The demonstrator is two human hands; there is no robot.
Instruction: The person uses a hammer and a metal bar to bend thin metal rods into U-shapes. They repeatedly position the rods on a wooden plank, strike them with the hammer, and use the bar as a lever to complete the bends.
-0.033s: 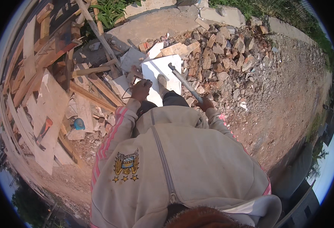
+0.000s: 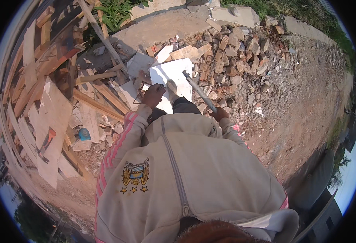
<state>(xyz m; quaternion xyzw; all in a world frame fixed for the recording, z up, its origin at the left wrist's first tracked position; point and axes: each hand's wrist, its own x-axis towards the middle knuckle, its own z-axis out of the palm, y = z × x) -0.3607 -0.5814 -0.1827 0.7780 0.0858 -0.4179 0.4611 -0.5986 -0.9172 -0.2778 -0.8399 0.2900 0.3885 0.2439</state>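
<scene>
My left hand (image 2: 153,94) is closed on a thin bent metal rod (image 2: 137,97), partly hidden by the fingers. My right hand (image 2: 218,114) grips the lower end of a long grey metal bar (image 2: 199,90), which angles up-left to a dark hooked tip. Between my hands a white flat board (image 2: 165,71) lies on the rubble, and my light-coloured shoe (image 2: 172,90) rests on it. Small reddish-brown pieces and pale panels (image 2: 140,65) lie just beyond my left hand.
A heap of timber and plywood (image 2: 40,81) fills the left, with an orange-handled hammer (image 2: 48,141) and a teal object (image 2: 84,134) on it. Broken brick and stone (image 2: 246,52) lie to the right beside gravelly dirt (image 2: 295,113). A concrete edge (image 2: 165,24) and plants (image 2: 117,14) border the top.
The view has shifted very slightly. The grey bar's hooked tip sits a little lower and to the right. Both hands keep their holds.
</scene>
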